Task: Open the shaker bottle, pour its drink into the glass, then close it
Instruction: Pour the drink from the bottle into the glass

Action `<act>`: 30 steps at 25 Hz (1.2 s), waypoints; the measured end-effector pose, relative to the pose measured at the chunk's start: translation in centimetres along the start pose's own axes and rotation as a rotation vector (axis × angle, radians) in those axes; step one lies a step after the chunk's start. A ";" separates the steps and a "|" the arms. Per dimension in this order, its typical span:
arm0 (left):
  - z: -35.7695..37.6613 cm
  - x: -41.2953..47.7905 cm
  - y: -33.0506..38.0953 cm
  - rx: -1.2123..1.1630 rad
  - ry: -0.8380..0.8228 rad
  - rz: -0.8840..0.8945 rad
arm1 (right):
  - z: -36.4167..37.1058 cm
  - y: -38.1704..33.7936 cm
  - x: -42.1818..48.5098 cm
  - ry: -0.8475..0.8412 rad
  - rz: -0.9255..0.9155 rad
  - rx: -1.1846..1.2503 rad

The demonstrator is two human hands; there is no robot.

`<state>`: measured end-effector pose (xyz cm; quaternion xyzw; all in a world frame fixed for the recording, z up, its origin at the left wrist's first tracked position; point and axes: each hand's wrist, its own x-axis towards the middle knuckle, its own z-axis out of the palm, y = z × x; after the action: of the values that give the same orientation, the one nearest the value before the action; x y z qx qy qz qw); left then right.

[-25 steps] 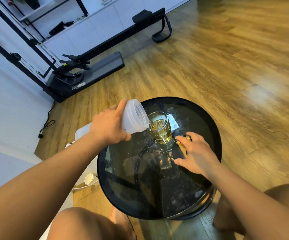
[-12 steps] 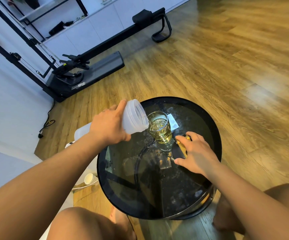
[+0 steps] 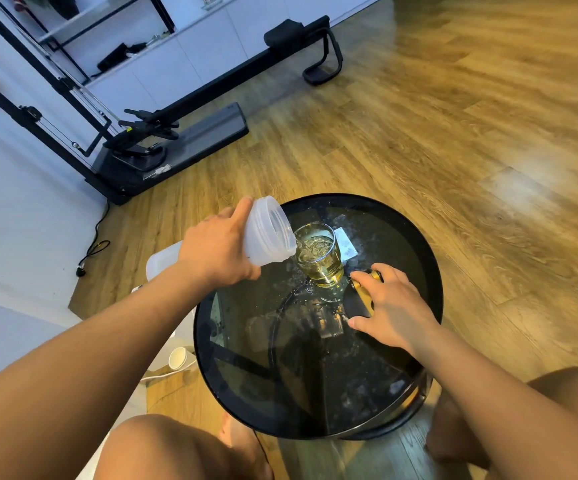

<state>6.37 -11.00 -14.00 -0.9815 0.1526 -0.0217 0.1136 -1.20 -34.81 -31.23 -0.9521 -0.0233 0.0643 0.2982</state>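
Clasped around the translucent shaker bottle [image 3: 266,235], the left hand [image 3: 216,251] tips it steeply, its open mouth at the near-left rim of the glass [image 3: 319,259], which stands upright on the far part of the round black glass table [image 3: 315,403] and holds yellow drink with ice. Right hand [image 3: 389,308] lies fingers curled over a black-and-gold lid [image 3: 367,289] on the tabletop just right of the glass; whether it grips or merely rests there cannot be told. A pale card [image 3: 346,245] lies beyond the glass, partly hidden by it. Far left on the wooden floor [image 3: 419,133] stands a black exercise machine [image 3: 163,140]; a power cord [image 3: 93,247] trails beside the wall. Compared with the earlier frames, bottle, glass and both hands keep nearly the same places.
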 end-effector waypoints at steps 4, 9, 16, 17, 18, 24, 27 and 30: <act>0.0 0.1 -0.1 0.008 0.008 0.002 | 0.1 0.0 0.1 -0.002 0.004 0.001; 0.0 0.3 -0.2 0.033 0.009 -0.002 | 0.1 0.0 0.2 0.006 -0.002 -0.008; -0.4 0.6 0.0 0.035 0.010 -0.001 | 0.3 0.1 0.2 0.008 0.003 -0.003; -0.5 0.7 0.1 0.041 0.010 0.000 | 0.3 0.2 0.3 0.009 0.005 -0.002; -0.5 0.7 0.2 0.042 0.011 0.003 | 0.3 0.2 0.3 0.009 0.008 -0.002; -0.8 1.0 0.4 0.055 0.019 0.020 | 0.5 0.3 0.4 0.018 0.010 -0.004; -1.0 1.3 0.4 0.094 0.019 0.030 | 0.6 0.2 0.4 0.026 0.006 -0.010; -1.2 1.6 0.4 0.134 0.031 0.049 | 0.6 0.2 0.4 0.024 0.006 -0.007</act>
<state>7.66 -12.15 -12.90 -0.9672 0.1763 -0.0442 0.1774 -0.91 -34.63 -31.90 -0.9538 -0.0171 0.0535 0.2951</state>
